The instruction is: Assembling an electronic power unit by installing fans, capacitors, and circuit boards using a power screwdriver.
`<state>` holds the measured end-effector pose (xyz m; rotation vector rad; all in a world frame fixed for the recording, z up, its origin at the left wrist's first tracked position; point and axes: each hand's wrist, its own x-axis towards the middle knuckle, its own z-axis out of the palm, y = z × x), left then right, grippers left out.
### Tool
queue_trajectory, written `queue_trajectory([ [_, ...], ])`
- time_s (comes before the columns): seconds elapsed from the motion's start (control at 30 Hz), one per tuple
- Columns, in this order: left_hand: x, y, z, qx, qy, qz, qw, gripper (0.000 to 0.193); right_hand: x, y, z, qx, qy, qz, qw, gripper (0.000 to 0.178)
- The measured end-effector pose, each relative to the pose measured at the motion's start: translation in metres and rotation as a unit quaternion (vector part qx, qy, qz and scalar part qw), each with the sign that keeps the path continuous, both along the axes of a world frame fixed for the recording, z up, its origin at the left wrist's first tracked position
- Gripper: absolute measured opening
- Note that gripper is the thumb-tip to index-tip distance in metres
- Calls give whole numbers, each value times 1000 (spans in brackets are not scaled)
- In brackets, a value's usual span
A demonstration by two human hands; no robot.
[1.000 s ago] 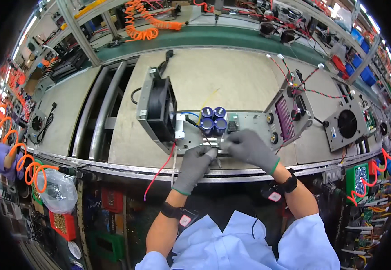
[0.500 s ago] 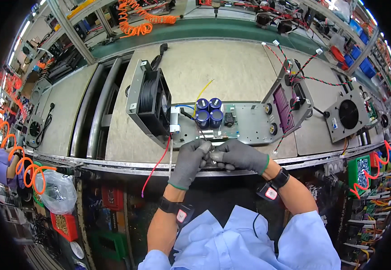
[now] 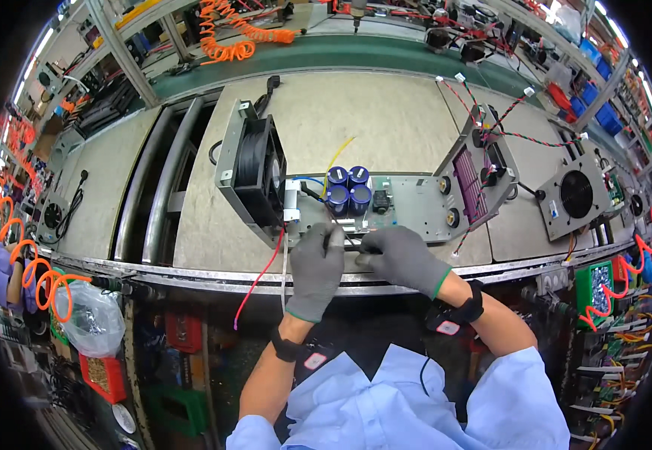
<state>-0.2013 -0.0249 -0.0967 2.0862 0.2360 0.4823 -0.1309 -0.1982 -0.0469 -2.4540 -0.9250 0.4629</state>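
Note:
A grey metal chassis [image 3: 414,214] lies lengthwise on the workbench in front of me. At its left end stands a black fan [image 3: 254,171], beside several blue capacitors [image 3: 359,198] and a green circuit board [image 3: 383,214]. My left hand [image 3: 317,262], in a grey glove, is closed at the chassis's near edge, pinching a thin dark wire [image 3: 331,214] that comes from beside the fan. My right hand [image 3: 404,259], also gloved, is closed just right of it, fingertips pressed together; what they hold is too small to make out. A red wire [image 3: 257,280] hangs over the bench edge.
Red-green and red-black wires [image 3: 543,136] rise from the upright panel [image 3: 478,180] at the chassis's right end. Another fan unit [image 3: 577,193] stands farther right. Metal rollers [image 3: 172,180] lie to the left. Below the bench are a plastic bag [image 3: 92,319] and a red bin [image 3: 104,377].
My hands have moved slightly apart and up toward the chassis's near edge. Both have turned so that more of the backs of the gloves shows.

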Motion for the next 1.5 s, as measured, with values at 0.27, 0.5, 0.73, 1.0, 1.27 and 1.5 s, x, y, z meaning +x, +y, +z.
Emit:
queue_trajectory([
  [0.27,6,17,-9,265,-148,-18,953,29,6,3,-3,47,-249,13,967,7],
  [0.5,4,21,-15,167,-159,-34,972,27,34,8,-29,270,-56,-13,961,19],
  [0.73,4,22,-21,141,-164,-22,976,26,38,6,-39,276,-48,9,960,18],
  [1.0,4,27,-21,161,-177,-31,971,27,28,9,-26,186,-232,47,954,15],
  [1.27,4,26,-26,133,-175,-32,975,28,22,12,-45,238,-223,10,945,12],
  [1.5,2,29,-23,129,-151,-47,979,30,19,11,-34,187,-226,3,956,12],
])
